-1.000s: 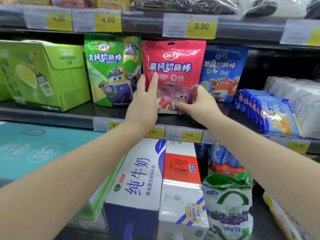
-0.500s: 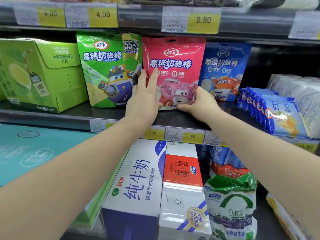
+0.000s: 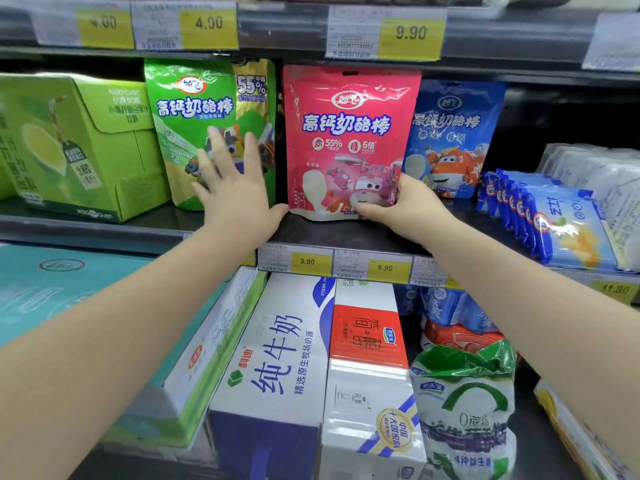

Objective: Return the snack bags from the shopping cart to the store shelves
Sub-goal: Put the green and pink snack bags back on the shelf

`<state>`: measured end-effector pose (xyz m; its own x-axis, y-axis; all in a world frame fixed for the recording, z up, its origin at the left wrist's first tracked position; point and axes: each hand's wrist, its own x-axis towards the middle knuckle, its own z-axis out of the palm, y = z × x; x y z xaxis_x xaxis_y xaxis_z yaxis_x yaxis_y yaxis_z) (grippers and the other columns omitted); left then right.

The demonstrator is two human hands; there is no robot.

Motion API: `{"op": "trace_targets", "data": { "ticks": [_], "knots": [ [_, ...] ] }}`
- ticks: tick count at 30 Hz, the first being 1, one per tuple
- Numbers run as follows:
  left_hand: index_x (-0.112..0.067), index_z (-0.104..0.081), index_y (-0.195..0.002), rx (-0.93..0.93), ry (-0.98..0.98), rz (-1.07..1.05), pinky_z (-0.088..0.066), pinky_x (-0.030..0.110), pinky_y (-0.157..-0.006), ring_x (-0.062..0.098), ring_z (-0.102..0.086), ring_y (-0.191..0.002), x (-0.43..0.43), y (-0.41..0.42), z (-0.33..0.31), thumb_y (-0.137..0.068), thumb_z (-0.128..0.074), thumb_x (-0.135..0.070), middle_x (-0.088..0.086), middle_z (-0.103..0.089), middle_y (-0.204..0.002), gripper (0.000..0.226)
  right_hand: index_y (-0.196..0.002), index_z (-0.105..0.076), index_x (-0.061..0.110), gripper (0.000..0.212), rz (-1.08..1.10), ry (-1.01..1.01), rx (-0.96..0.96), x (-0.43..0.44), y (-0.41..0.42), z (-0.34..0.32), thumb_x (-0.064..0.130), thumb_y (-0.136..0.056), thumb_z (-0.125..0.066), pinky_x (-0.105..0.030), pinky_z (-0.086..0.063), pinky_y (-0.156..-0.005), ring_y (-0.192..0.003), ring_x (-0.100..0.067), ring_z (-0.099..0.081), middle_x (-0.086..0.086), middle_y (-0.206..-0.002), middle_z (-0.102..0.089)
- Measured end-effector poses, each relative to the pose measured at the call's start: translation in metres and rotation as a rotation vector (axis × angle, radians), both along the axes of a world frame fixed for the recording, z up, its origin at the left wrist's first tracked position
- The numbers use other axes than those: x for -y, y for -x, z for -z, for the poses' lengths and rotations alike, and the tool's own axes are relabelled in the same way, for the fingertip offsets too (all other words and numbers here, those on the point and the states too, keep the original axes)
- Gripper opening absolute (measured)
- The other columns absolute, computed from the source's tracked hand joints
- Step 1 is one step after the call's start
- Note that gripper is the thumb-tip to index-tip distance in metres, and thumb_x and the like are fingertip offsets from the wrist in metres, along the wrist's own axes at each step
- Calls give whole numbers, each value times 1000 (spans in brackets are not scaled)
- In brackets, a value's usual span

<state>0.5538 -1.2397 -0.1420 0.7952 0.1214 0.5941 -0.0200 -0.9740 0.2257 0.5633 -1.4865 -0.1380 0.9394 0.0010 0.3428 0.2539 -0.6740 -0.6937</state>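
Observation:
A pink snack bag (image 3: 349,133) with a cartoon plane stands upright on the middle shelf (image 3: 138,223), between a green snack bag (image 3: 194,98) and a blue snack bag (image 3: 453,126). My right hand (image 3: 405,202) grips the pink bag's lower right corner. My left hand (image 3: 235,188) is off the pink bag, fingers spread, in front of the green bag's lower part; whether it touches that bag is unclear. The shopping cart is out of view.
A green carton (image 3: 69,143) stands left of the bags, blue-and-white packets (image 3: 554,223) at right. Below are milk cartons (image 3: 277,368), a red-and-white carton (image 3: 367,341) and a green-topped bag (image 3: 464,403). Yellow price tags (image 3: 410,32) line the shelf edges.
My left hand has let go of the pink bag and moved left in front of the green bag. The pink bag now stands upright on the shelf, my right hand still at its corner.

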Motion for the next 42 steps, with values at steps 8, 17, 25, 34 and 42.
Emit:
{"op": "trace_targets", "data": {
  "ticks": [8,17,25,34,42],
  "knots": [
    [-19,11,-157,-80,248,30,-29,59,-111,46,8,-148,-21,-8,0,-85,-74,-29,19,17,-161,111,-125,-64,31,60,10,-61,5,-3,1,0,59,-75,-81,-30,-51,-95,-108,-9,-65,16,-114,-71],
    [-11,-2,-157,-22,226,123,-17,55,-119,44,-3,-149,-34,-5,1,-80,-76,-19,25,2,-160,107,-124,-65,30,62,54,-35,15,-6,-1,-1,64,-74,-79,-30,-51,-93,-108,-11,-65,12,-115,-72],
    [-12,-17,-155,-90,136,416,-34,50,-113,38,-28,-142,44,34,6,-90,-60,-31,18,-16,-157,80,-124,-63,25,61,45,-36,-4,-2,8,-2,57,-76,-81,-29,-50,-88,-105,-12,-65,10,-114,-70],
    [-12,14,-156,-366,217,372,-28,40,-114,39,-27,-145,60,31,-1,-97,-52,-33,26,11,-162,91,-120,-65,20,43,91,80,13,-4,10,-4,37,-84,-81,-27,-43,-84,-102,-16,-61,2,-115,-71],
    [-14,15,-156,-392,219,371,-25,38,-115,38,-20,-148,60,36,-2,-98,-52,-35,26,10,-162,91,-124,-64,22,40,45,8,-14,3,13,-2,33,-88,-78,-34,-51,-98,-109,-17,-67,5,-115,-73]
  ]
}}
